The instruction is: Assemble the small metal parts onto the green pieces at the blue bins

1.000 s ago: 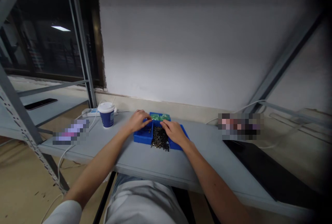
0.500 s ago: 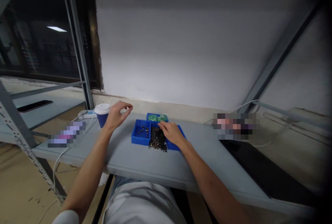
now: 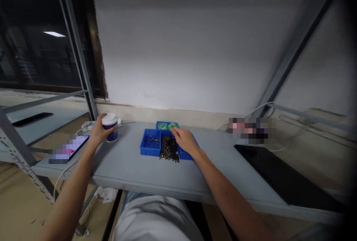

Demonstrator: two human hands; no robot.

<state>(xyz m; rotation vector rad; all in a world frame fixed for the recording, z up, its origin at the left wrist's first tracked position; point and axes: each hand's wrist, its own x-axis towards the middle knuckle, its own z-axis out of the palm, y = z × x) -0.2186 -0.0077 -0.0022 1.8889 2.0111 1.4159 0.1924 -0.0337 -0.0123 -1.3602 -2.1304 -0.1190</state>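
Observation:
My left hand is around a dark blue paper cup with a white lid and a straw, its thumb across the front and its fingers behind. The cup stands upright on the table. My right hand is closed in a pinch over the blue trays; whatever its fingertips hold is too small to make out. Beneath it a heap of small dark metal pieces fills the middle tray. The left blue tray holds several loose pieces. My right hand and forearm partly cover the right blue tray.
Behind the trays sits another blue tray with green packets. A lit phone lies at the left, near a white cable. A black flat panel is at the right of the grey table. Metal posts frame the table.
My left hand has moved left and down from in front of the cup and closed around it. My right hand stays pinched over the trays. The view has shifted slightly.

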